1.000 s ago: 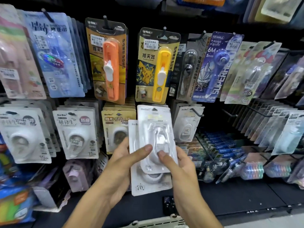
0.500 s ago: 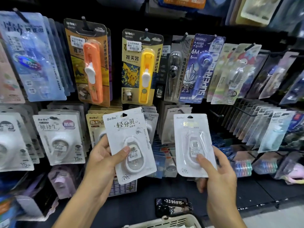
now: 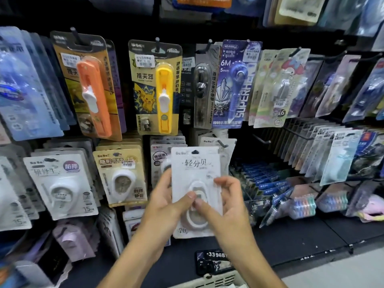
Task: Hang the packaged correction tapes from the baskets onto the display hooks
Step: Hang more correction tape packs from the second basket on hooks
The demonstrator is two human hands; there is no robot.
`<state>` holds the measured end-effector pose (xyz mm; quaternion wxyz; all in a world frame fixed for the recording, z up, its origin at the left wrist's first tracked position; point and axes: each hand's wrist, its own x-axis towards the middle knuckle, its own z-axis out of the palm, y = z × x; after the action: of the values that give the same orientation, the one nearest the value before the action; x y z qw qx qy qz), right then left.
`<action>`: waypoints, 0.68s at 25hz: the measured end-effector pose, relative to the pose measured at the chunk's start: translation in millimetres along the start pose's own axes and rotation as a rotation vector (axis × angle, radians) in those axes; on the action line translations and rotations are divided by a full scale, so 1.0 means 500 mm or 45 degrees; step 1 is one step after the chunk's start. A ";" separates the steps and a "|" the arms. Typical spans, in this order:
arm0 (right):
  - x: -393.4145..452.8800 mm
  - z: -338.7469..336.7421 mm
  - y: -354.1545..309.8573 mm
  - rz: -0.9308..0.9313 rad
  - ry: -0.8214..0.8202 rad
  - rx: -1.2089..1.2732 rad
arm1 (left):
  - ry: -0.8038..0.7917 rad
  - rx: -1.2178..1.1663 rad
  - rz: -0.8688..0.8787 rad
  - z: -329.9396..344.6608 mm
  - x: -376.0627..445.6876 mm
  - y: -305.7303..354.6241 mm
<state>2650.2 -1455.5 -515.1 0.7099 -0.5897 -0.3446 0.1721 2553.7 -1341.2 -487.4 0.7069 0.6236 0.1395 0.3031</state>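
A white packaged correction tape is held upright in front of the display, with what looks like a second white pack stacked behind it. My left hand grips the stack from the left, thumb on the blister. My right hand pinches it from the right, thumb beside the left thumb. A display hook with similar white packs juts out just above the stack. A bare hook sticks out further right. The cream basket rim shows at the bottom edge.
Orange and yellow clip dispensers hang above. White tape packs and a beige pack hang to the left. Rows of packs fill hooks on the right. A phone lies on the dark shelf.
Half a second ago each hand held one pack apart from the other. The hands have come together at centre, and both now hold the packs as one stack.
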 end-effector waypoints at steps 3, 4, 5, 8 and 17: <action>0.029 -0.038 -0.005 -0.062 0.235 0.050 | 0.175 0.884 0.269 0.003 0.027 0.001; 0.033 -0.059 -0.007 -0.040 0.278 0.006 | 0.246 1.283 0.411 -0.007 0.037 0.002; 0.035 -0.079 -0.007 -0.012 0.305 -0.052 | 0.265 1.564 0.480 -0.016 0.048 0.002; 0.045 -0.118 -0.016 0.008 0.354 -0.174 | 0.124 1.909 0.369 -0.035 0.073 -0.010; 0.058 -0.124 -0.035 -0.025 0.293 -0.321 | 0.055 1.943 0.302 -0.042 0.076 -0.049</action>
<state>2710.8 -1485.7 -494.2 0.6668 -0.6864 -0.2856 0.0517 2577.4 -1302.5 -508.3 0.0412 0.9430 0.2559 0.2090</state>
